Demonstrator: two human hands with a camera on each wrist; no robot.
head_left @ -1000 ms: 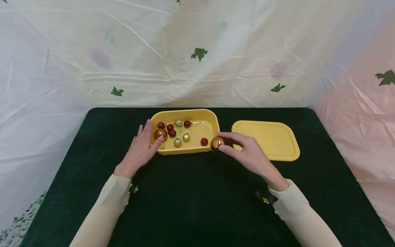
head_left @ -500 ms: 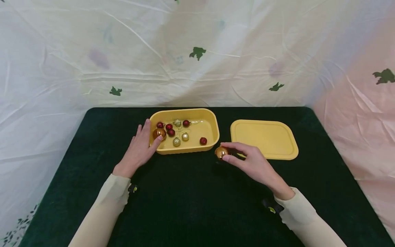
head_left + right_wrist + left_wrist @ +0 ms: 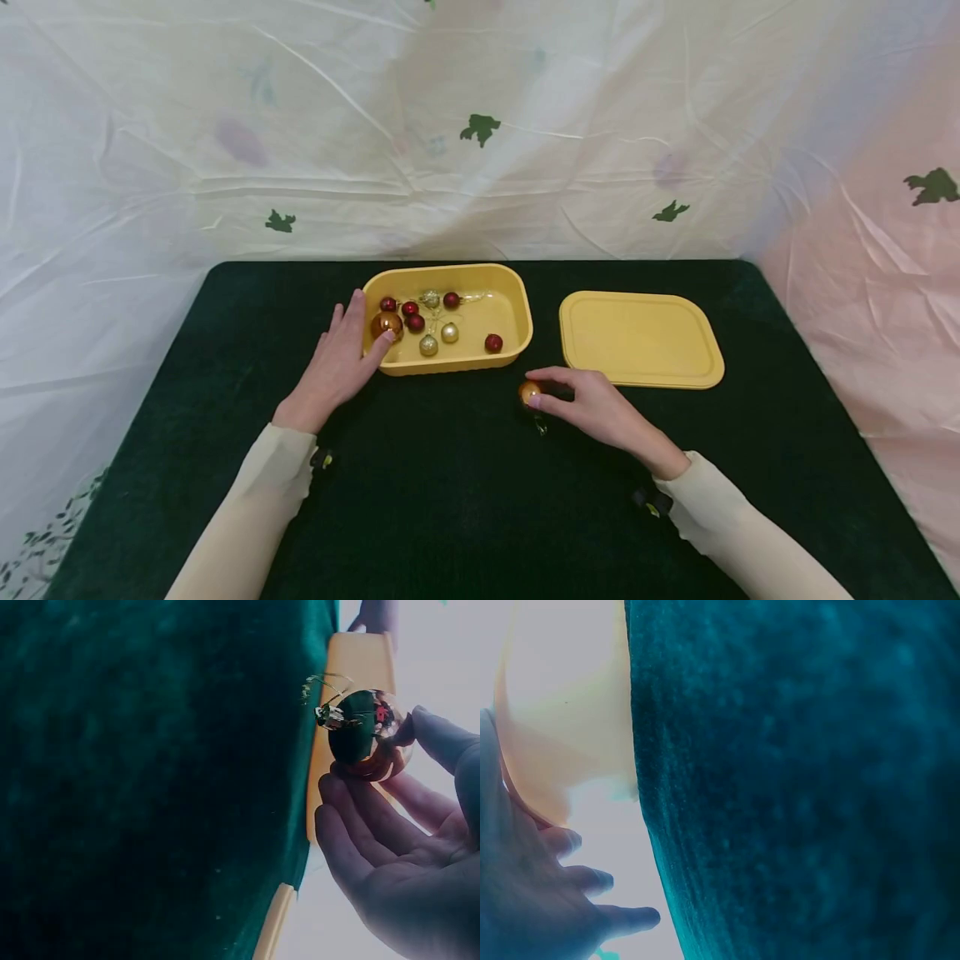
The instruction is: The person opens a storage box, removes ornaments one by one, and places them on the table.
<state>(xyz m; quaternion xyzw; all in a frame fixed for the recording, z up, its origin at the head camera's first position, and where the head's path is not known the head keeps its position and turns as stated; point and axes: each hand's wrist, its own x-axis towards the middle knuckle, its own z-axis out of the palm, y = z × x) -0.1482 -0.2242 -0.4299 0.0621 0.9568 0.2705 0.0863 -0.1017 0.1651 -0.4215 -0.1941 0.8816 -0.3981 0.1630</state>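
My right hand (image 3: 592, 404) pinches a shiny copper-gold Christmas bauble (image 3: 528, 393) in front of the yellow box's right corner. In the right wrist view, thumb and fingertips hold this bauble (image 3: 371, 735) by its sides, and its gold cap and hanging loop point away from the palm. My left hand (image 3: 333, 358) rests against the left end of the yellow box (image 3: 480, 362), fingers straight along the outside, thumb over the rim. Inside the box, a large copper bauble (image 3: 386, 325) sits by that thumb. Small dark red baubles (image 3: 415, 322) and gold ones (image 3: 449, 332) lie around it.
A yellow lid (image 3: 645, 340) lies flat on the dark green tablecloth (image 3: 465, 483), right of the box. One red bauble (image 3: 492, 342) sits apart at the box's right end. Behind the table hangs a pale curtain (image 3: 375, 150) with green leaf shapes.
The right hand has carried the copper-gold bauble from the box's right rim toward the front, and its loop now shows over the cloth. The left hand stays at the box.
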